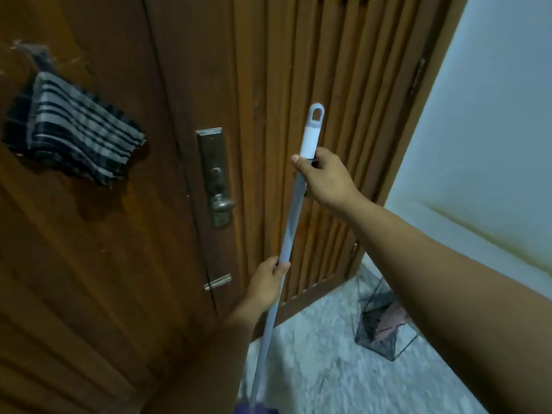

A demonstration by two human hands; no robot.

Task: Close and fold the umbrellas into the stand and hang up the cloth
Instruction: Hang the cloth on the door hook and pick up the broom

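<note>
A black-and-white checked cloth [74,131] hangs from a hook high on the left of the brown wooden door [119,264]. Both of my hands hold a long grey pole [291,222] that stands nearly upright before the door, its white cap with a hanging loop [312,130] on top. My right hand [324,177] grips the pole just under the white cap. My left hand [268,283] grips it lower down. The pole's bottom end runs out of view near a purple shape. A black wire stand [379,321] sits on the floor at the right, partly behind my right forearm.
The door has a metal lock plate with a knob [216,180] and a small latch [218,282] below it. A slatted wooden panel [328,85] fills the doorway's right half. A pale wall [493,130] stands at the right. The floor [328,369] is speckled grey.
</note>
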